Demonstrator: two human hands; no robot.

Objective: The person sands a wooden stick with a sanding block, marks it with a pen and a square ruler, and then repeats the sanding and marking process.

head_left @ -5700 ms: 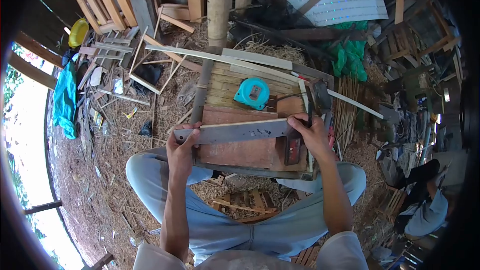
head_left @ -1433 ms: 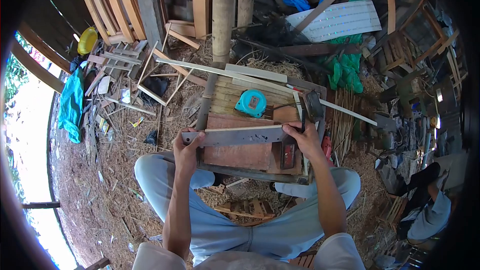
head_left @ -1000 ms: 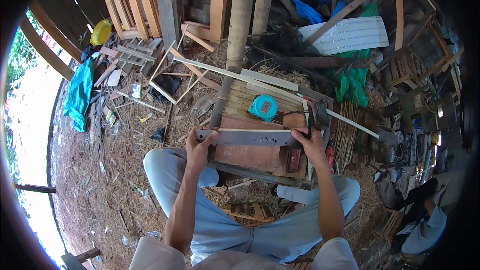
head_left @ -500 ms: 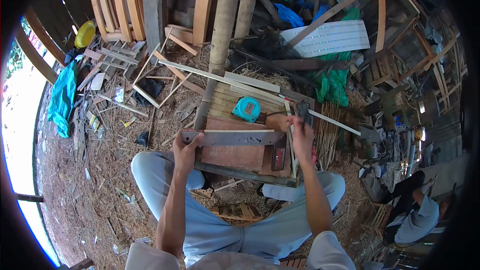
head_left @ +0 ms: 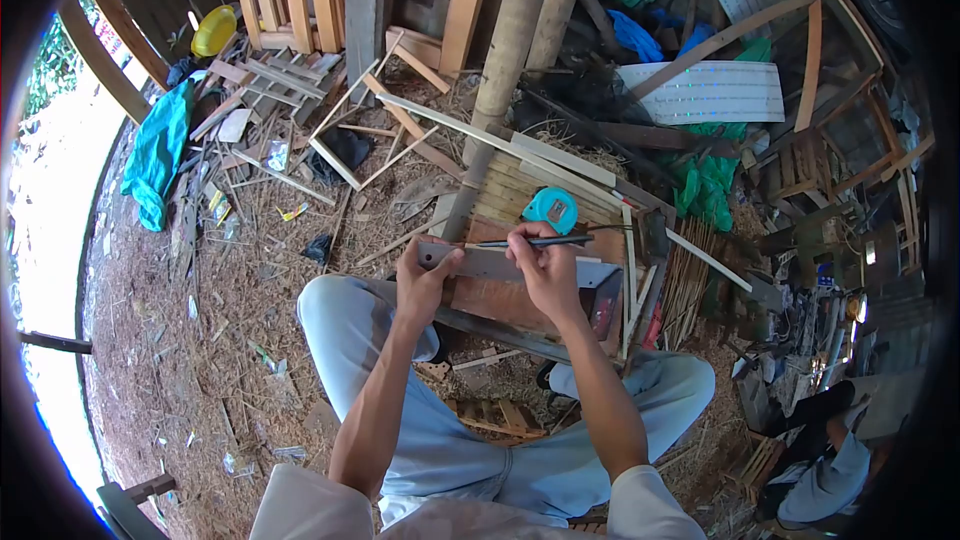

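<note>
My left hand (head_left: 424,278) grips the left end of a metal try square (head_left: 490,263), its thumb pressed on the blade. The square lies across a reddish board (head_left: 490,298) on the low work stand, its stock towards the right. My right hand (head_left: 543,262) is closed around a dark pen-like tool (head_left: 550,240), held nearly level just above the blade, its thin tip pointing left. A teal tape measure (head_left: 551,210) sits behind my right hand on the slatted top. Thin light wooden strips (head_left: 629,280) stand near the right end of the square.
A long pale strip (head_left: 470,145) crosses behind the stand. Small wooden frames (head_left: 350,140) and scraps lie on the shavings-covered floor at the left. Bamboo poles (head_left: 515,30) rise behind. Another person (head_left: 830,475) sits at the lower right, beside clutter.
My right hand has moved left and down over the square, now with the dark tool level. The camera view has shifted, so the surroundings appear further right.
</note>
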